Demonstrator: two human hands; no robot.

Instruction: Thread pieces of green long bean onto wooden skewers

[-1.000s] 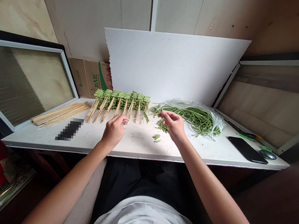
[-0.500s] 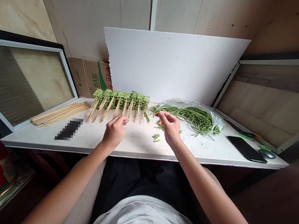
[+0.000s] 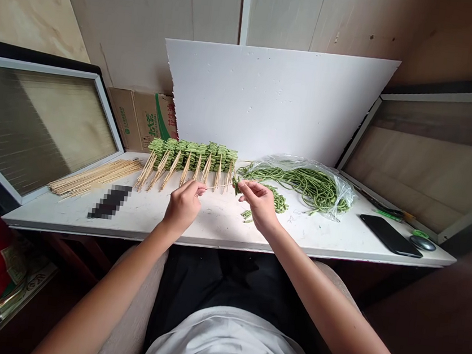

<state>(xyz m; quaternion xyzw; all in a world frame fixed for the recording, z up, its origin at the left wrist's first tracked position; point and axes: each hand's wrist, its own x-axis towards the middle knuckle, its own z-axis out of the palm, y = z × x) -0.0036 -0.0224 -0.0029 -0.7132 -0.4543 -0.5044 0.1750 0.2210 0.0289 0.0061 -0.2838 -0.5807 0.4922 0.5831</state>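
Observation:
My left hand (image 3: 185, 202) is closed around one end of a thin bamboo skewer (image 3: 218, 187), which points to the right above the table. At the skewer's far end, my right hand (image 3: 260, 201) pinches short green bean pieces (image 3: 235, 185); its fingertips partly hide them. Beneath and beside the right hand lie a pile of cut bean pieces (image 3: 279, 200) and a few loose ones (image 3: 247, 216). Behind my hands, filled bean skewers (image 3: 196, 155) are stacked in a row with their bare ends toward me.
Bare skewers (image 3: 95, 177) lie on the left of the white table (image 3: 213, 228). Long green beans (image 3: 320, 188) rest in a clear plastic bag at the back right. A black phone (image 3: 389, 235) and a computer mouse (image 3: 421, 242) are at the right. A white foam board (image 3: 278, 102) stands behind.
My right hand has moved left and slightly down, bringing its fingers to the bean pieces at the skewer's end. The left hand has barely moved.

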